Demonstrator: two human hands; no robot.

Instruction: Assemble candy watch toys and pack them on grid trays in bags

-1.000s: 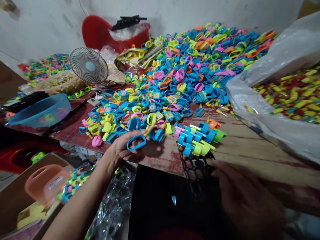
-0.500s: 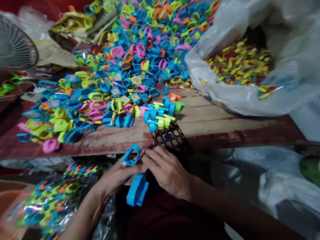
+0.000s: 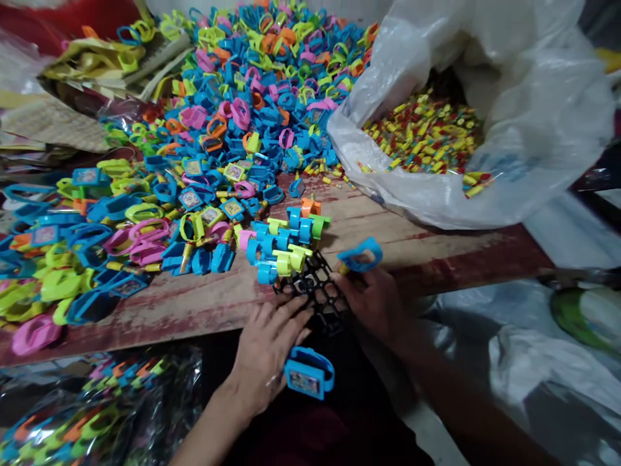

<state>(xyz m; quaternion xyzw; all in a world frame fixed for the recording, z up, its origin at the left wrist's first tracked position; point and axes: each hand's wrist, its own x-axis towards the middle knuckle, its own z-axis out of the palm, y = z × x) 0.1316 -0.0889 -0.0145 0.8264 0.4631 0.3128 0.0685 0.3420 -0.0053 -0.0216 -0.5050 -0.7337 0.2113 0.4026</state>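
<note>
Left hand (image 3: 266,353) and right hand (image 3: 376,301) are apart at the near edge of the counter (image 3: 436,252). The right hand is closed in a pinch on a blue band piece (image 3: 361,256), held up beside the black grid (image 3: 323,291). Its long axis runs sideways, rising slightly to the right, with the yellow end at the lower left. The left hand is partly open, fingers stretched forward over the grid's near left part; a blue toy watch (image 3: 306,377) hangs by its palm side, though how it is gripped is hidden.

That watch lies lengthwise left to right, dipping a little at the right, its printed square face toward the camera and its looped band behind. Both pieces are plain bright blue plastic. The grid has rounded openings and reaches over the counter edge; blue, lime, pink, orange and green pieces (image 3: 286,239) stand in rows at its far end.

Compared with half a second ago, the hands have parted, the band piece has moved to the grid's right side, and the watch's printed face has come into view.
</note>
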